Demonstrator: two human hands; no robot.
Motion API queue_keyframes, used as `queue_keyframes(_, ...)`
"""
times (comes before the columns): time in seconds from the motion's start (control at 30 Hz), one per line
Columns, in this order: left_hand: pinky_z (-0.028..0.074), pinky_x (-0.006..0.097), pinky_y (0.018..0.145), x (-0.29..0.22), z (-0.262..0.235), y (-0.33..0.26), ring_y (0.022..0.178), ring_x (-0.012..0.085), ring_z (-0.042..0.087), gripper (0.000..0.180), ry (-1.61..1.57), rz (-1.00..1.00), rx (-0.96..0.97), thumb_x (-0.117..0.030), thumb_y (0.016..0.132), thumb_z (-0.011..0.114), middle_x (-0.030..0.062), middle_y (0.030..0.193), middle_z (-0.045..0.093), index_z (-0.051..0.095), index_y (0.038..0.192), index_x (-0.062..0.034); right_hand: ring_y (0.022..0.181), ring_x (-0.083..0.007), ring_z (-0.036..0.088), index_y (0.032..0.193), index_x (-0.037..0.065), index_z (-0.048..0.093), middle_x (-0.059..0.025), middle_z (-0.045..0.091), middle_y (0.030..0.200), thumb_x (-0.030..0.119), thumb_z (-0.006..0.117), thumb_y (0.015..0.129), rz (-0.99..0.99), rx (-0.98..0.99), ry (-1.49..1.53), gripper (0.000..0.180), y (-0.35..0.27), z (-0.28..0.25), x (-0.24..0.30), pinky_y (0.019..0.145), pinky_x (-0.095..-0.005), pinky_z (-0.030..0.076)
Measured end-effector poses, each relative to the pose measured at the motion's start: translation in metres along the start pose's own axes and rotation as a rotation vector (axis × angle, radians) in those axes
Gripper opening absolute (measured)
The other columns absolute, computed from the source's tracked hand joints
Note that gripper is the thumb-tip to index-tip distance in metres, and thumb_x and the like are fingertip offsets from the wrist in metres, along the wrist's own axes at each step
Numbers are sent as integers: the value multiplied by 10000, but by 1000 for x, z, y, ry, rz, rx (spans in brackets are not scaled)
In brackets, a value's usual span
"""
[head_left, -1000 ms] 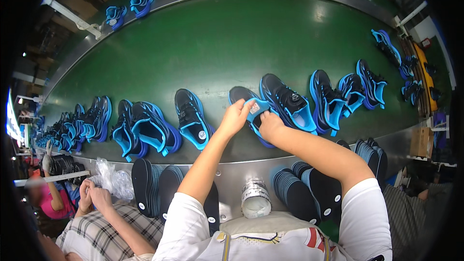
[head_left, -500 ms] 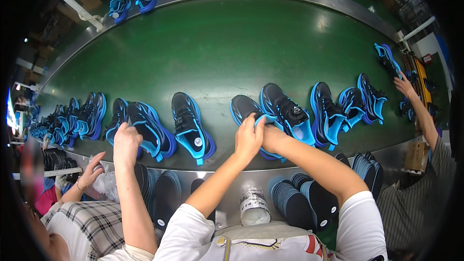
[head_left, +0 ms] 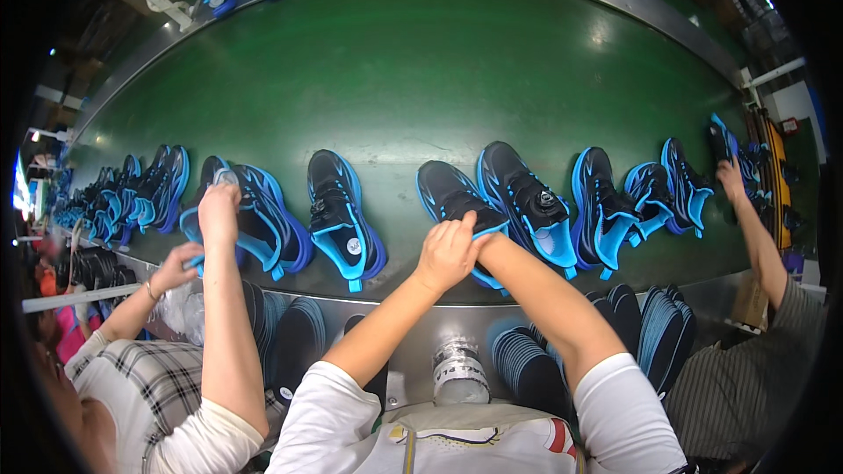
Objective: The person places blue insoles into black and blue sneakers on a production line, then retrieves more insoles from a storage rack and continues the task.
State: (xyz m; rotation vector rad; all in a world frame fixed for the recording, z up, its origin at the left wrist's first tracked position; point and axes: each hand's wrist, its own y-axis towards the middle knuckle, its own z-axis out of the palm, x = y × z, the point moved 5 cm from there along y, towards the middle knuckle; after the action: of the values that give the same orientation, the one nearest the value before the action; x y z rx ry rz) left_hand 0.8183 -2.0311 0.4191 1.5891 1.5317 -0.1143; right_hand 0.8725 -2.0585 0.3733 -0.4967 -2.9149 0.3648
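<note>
A black sneaker with blue trim (head_left: 443, 186) stands on the green belt in front of me, toe pointing away. Over its tongue and collar, my left hand (head_left: 450, 250) is closed, fingers curled on the upper. My right hand (head_left: 492, 248) reaches into the shoe's opening; its fingers are hidden inside by the shoe and my left hand. Right beside it stands a matching sneaker with a round dial (head_left: 518, 189), untouched by me. Another sneaker (head_left: 332, 184), with a round white label inside, sits to the left, apart from my hands.
Stacks of black insoles (head_left: 527, 369) lie along the metal edge (head_left: 408, 320) close to me, around a roll of clear tape (head_left: 459, 373). More sneakers line the belt (head_left: 395, 79) on both sides. Co-workers' hands (head_left: 219, 202) handle shoes at left, and another hand (head_left: 729, 177) at right.
My left hand has turned flatter over the sneaker's tongue, and my right hand stays in the opening. At right, a co-worker's hand has lowered with a shoe. The view has shifted slightly.
</note>
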Motion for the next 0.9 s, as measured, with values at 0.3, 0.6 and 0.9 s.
queue_keyframes(0.3, 359, 280, 481, 50, -3, -3, 509, 133, 425, 299, -399, -864, 56, -264, 796, 583, 81, 572, 482, 516, 935, -8, 1036, -222, 521, 1108, -106, 471, -231, 587, 949, 494, 256, 795, 49, 722, 141, 710, -74, -40, 26, 1056, -364, 50)
queue_keyframes(0.6, 401, 366, 580, 6, -14, 15, 677, 259, 501, 259, 149, -34, 215, -139, 638, 673, 84, 736, 430, 498, 818, -77, 884, -267, 503, 856, 20, 576, -109, 523, 892, 125, 634, 692, 236, -500, 358, 204, -143, -39, 33, 855, -423, 358)
queue_keyframes(0.9, 368, 329, 529, -6, -25, 7, 600, 230, 474, 247, 440, 13, 149, -211, 655, 672, 61, 693, 424, 468, 744, -104, 847, -285, 504, 867, 15, 583, -114, 511, 867, 86, 649, 689, 254, -562, 496, 203, -156, -24, 48, 770, -384, 424)
